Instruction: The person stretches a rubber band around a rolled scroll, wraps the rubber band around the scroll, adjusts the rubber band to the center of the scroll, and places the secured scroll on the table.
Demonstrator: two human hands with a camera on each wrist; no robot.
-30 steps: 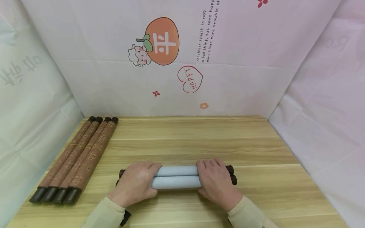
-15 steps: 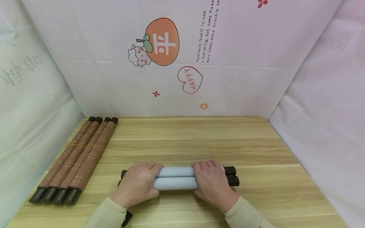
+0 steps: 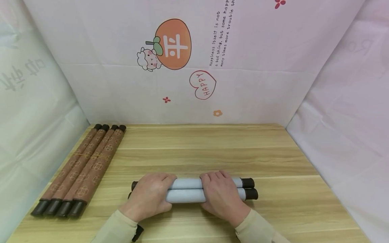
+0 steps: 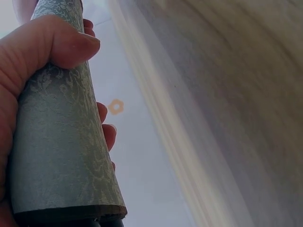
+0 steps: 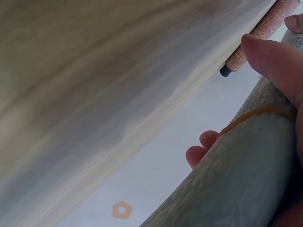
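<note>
Two rolled light blue scrolls (image 3: 188,195) with black end knobs (image 3: 250,194) lie side by side across both hands, above the near part of the table. My left hand (image 3: 152,195) grips them near their left ends, thumb on the near side and fingers around the far side. My right hand (image 3: 221,195) holds the same pair right of the middle, leaving the right ends bare. In the left wrist view, a leafy pattern covers the blue scroll (image 4: 61,142). An orange band (image 5: 258,112) circles the roll beside the right thumb in the right wrist view.
Several brown scrolls (image 3: 97,165) with flower patterns and black ends lie side by side along the table's left edge. White printed cloth (image 3: 243,91) hangs behind the wooden table (image 3: 194,145) and on both sides. A small black object (image 3: 138,233) shows by the left cuff.
The blue scrolls have shifted slightly to the right together with my left hand. My right hand has slid left along them, baring more of their right ends.
</note>
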